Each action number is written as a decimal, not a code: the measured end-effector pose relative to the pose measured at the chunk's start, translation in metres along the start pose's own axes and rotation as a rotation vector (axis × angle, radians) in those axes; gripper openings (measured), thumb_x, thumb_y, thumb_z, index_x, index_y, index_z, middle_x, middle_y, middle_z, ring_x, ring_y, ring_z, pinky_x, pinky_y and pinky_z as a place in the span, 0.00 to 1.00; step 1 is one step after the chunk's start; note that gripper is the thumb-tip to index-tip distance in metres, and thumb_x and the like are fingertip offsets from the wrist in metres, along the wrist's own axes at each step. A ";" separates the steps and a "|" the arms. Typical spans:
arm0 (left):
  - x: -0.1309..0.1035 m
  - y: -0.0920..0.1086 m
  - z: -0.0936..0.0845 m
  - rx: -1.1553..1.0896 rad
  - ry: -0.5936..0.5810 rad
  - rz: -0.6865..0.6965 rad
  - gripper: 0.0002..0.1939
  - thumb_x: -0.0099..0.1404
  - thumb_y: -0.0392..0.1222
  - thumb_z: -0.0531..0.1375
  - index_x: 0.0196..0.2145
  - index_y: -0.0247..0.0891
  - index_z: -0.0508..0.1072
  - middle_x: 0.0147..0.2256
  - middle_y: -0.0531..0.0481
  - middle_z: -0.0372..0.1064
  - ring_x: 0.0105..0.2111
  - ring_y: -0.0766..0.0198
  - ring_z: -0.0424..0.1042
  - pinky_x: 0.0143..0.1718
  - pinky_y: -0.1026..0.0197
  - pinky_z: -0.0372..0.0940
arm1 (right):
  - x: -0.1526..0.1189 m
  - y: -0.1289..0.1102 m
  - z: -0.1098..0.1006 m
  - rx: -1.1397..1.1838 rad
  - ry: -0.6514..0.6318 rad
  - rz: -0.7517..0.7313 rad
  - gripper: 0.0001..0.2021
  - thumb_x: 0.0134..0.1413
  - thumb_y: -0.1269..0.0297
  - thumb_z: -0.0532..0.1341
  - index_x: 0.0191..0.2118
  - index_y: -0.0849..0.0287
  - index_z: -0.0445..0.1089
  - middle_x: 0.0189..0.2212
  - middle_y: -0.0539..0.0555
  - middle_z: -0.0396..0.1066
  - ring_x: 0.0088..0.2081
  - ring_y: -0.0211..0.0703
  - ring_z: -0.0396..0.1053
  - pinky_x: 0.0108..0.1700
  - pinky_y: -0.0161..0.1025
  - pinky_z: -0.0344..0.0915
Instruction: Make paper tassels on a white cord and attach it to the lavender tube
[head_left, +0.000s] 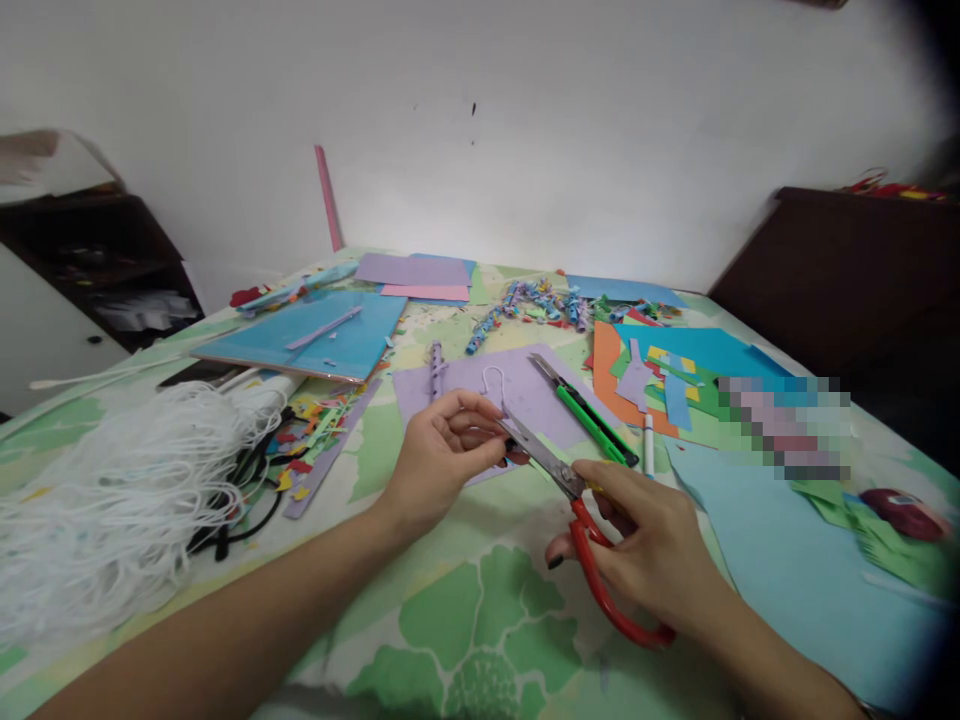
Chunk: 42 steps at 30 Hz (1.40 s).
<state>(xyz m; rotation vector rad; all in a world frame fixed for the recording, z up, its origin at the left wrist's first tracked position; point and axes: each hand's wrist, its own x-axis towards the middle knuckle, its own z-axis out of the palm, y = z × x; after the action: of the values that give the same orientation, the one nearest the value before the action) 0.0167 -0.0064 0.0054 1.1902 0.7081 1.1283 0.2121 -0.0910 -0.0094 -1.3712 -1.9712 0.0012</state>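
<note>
Color spread across a busy tabletop [450,610]

Patterned in green and white, it held a heaped tangle of white string [97,510] at left and a light blue sheet [802,560] at right. A purple sheet [465,375] lay flat in the middle, while a blue pad [277,330] sat behind the tangle. At the purple sheet's near edge, a person's two hands met. The right hand [649,540] grasped a pair of red-handled scissors [576,487], the blades angled away toward the left hand [442,445]. That hand's fingers were bent, its fingertips right at the blade tips; whether they gripped anything could not be told. A green-and-black utility knife [592,421], its blade extended, lay just beyond the scissors, with a white marker [649,450] near its handle end. Smallest of all, a purple paper roll [436,372] rested at the sheet's left, and a thin white loop [502,388] showed just past the left fingertips.
</note>
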 end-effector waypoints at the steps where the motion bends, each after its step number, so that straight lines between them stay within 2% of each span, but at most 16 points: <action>1: 0.000 0.000 0.000 -0.001 -0.008 0.006 0.12 0.50 0.31 0.67 0.32 0.34 0.68 0.25 0.52 0.74 0.26 0.65 0.76 0.30 0.67 0.71 | 0.000 0.000 0.000 0.000 -0.006 -0.002 0.24 0.40 0.52 0.72 0.42 0.59 0.69 0.26 0.48 0.66 0.21 0.34 0.59 0.24 0.33 0.59; 10: 0.003 0.004 -0.004 -0.021 -0.072 -0.005 0.12 0.51 0.29 0.66 0.32 0.34 0.67 0.25 0.52 0.76 0.25 0.65 0.77 0.30 0.68 0.71 | 0.001 0.001 -0.002 -0.003 0.016 -0.027 0.24 0.38 0.54 0.73 0.41 0.60 0.70 0.27 0.49 0.68 0.21 0.33 0.59 0.23 0.32 0.58; 16: 0.006 0.003 -0.005 -0.046 -0.042 -0.027 0.18 0.49 0.29 0.67 0.32 0.37 0.61 0.25 0.52 0.77 0.26 0.60 0.78 0.29 0.65 0.71 | 0.002 0.000 -0.004 -0.024 0.015 -0.036 0.20 0.43 0.56 0.71 0.41 0.62 0.71 0.24 0.49 0.67 0.19 0.32 0.56 0.21 0.32 0.55; 22: 0.008 0.002 -0.007 -0.034 -0.067 -0.035 0.19 0.50 0.30 0.68 0.32 0.37 0.60 0.25 0.51 0.77 0.26 0.60 0.78 0.29 0.65 0.70 | 0.002 0.000 -0.004 -0.074 0.023 -0.048 0.16 0.47 0.59 0.67 0.40 0.64 0.73 0.19 0.47 0.62 0.19 0.34 0.56 0.22 0.33 0.54; 29: 0.010 -0.002 -0.010 -0.041 -0.067 -0.044 0.17 0.50 0.32 0.68 0.33 0.35 0.63 0.26 0.53 0.75 0.25 0.64 0.76 0.31 0.64 0.70 | 0.001 0.000 -0.003 -0.040 0.021 0.052 0.18 0.45 0.55 0.69 0.38 0.62 0.72 0.16 0.43 0.56 0.18 0.33 0.54 0.21 0.32 0.54; 32: 0.010 -0.005 -0.011 -0.058 -0.073 -0.049 0.16 0.51 0.32 0.68 0.34 0.35 0.65 0.26 0.54 0.74 0.26 0.65 0.76 0.32 0.63 0.70 | 0.000 -0.001 -0.003 -0.025 -0.022 0.098 0.22 0.43 0.52 0.70 0.40 0.60 0.70 0.18 0.43 0.58 0.19 0.34 0.55 0.22 0.32 0.56; 37: 0.009 -0.007 -0.009 -0.078 -0.089 -0.057 0.16 0.50 0.30 0.67 0.34 0.36 0.65 0.27 0.54 0.74 0.26 0.65 0.76 0.32 0.64 0.69 | -0.002 -0.001 0.000 -0.036 -0.137 0.148 0.26 0.41 0.48 0.70 0.44 0.58 0.69 0.28 0.50 0.68 0.24 0.38 0.62 0.26 0.35 0.59; 42: 0.007 -0.005 -0.006 -0.055 -0.087 -0.050 0.15 0.51 0.29 0.65 0.34 0.36 0.64 0.26 0.54 0.74 0.26 0.66 0.75 0.32 0.65 0.68 | -0.004 0.001 0.003 -0.035 -0.148 0.157 0.25 0.43 0.48 0.69 0.45 0.56 0.68 0.33 0.53 0.71 0.29 0.42 0.67 0.30 0.37 0.62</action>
<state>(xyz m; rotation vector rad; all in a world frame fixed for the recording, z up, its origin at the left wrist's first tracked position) 0.0153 0.0028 -0.0003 1.1618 0.6332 1.0423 0.2121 -0.0922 -0.0142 -1.5854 -1.9860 0.1453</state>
